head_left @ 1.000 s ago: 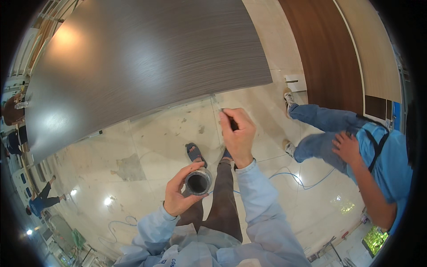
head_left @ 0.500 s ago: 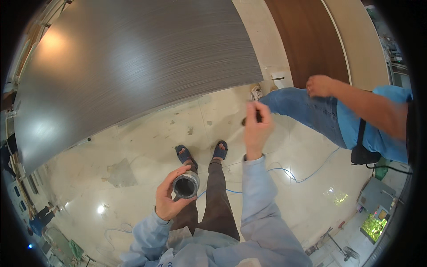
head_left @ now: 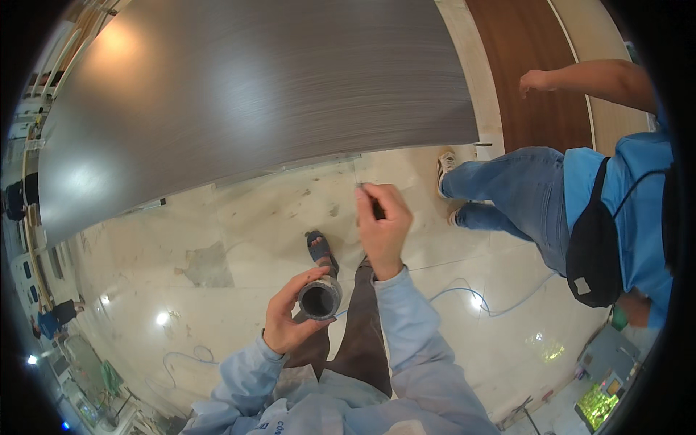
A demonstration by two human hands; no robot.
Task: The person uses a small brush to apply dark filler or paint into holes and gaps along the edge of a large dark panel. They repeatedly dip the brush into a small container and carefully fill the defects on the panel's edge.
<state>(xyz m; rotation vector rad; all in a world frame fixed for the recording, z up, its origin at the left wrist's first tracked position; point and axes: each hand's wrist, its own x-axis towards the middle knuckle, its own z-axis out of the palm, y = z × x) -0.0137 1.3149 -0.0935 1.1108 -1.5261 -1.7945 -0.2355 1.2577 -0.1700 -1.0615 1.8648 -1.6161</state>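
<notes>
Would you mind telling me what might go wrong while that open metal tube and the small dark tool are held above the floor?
The left hand grips the open-ended grey metal tube with fingers only partway round, so it might slip onto the sandalled foot below. The thin blue cable looping across the pale marble floor looks like a trip hazard. The right hand, holding a small dark tool, is close to the co-worker's jeans-clad leg.

At the lower right of the frame I see a small screen (head_left: 597, 400) glowing green, low by the floor. A white rectangular label (head_left: 582, 286) sits on the black bag (head_left: 594, 250).
</notes>
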